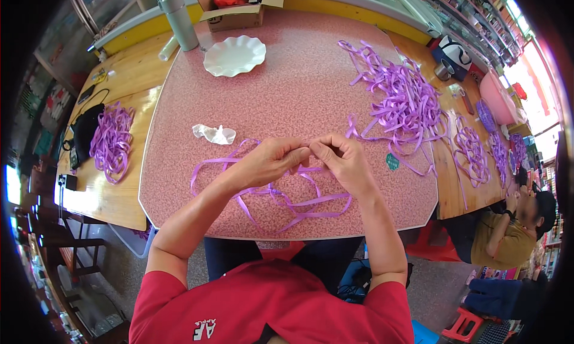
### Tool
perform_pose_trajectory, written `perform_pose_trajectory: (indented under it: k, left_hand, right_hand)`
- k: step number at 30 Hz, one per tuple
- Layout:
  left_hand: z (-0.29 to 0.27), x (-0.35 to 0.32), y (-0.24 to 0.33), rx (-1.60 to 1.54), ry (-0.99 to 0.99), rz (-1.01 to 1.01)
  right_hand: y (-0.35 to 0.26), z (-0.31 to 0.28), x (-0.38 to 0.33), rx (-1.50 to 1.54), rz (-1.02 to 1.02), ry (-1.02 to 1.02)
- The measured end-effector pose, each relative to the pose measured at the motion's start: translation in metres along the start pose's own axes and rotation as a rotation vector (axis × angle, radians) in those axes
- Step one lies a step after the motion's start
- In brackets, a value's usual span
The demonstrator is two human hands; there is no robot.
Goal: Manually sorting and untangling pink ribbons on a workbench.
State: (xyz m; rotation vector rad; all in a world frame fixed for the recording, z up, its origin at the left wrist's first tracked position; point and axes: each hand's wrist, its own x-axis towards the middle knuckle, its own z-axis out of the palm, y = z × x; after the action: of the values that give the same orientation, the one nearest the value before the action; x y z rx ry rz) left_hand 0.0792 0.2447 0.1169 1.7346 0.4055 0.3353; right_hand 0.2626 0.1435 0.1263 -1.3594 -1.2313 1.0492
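Over the near middle of the pink speckled table (287, 99), my left hand (278, 160) and my right hand (342, 163) meet fingertip to fingertip. Both are closed in a pinch on a thin purple ribbon (323, 199); the exact spot they grip is mostly hidden by the fingers. Loose loops of that ribbon lie on the tabletop below my hands and toward my left forearm. A big tangled heap of purple ribbon (406, 96) covers the right side of the table, with strands trailing toward my right hand. Left of my hands sits a crumpled white tissue (214, 134).
A white scalloped plate (234, 56), a grey-green bottle (179, 22) and an open cardboard box (236, 16) stand at the back. More ribbon (112, 142) lies on the wooden table at left. A seated person (505, 230) handles ribbon at right, near a pink basin (498, 96).
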Motion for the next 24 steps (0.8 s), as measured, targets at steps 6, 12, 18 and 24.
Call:
perform_pose_trajectory:
  k: [6, 12, 18, 24]
  left_hand:
    - [-0.005, -0.01, -0.005, 0.024, 0.111, -0.015]
    - [-0.001, -0.01, -0.013, -0.121, 0.19, -0.029]
    - [0.011, -0.01, -0.018, -0.282, 0.233, 0.007]
    - [0.022, -0.009, -0.014, -0.144, 0.351, 0.091]
  right_hand:
    - [0.009, 0.008, 0.001, 0.038, -0.08, 0.023]
    - [0.006, 0.013, -0.005, -0.093, -0.14, 0.078]
    - [0.003, 0.017, -0.01, 0.084, -0.009, 0.091]
    - [0.012, 0.021, -0.012, 0.073, -0.034, 0.167]
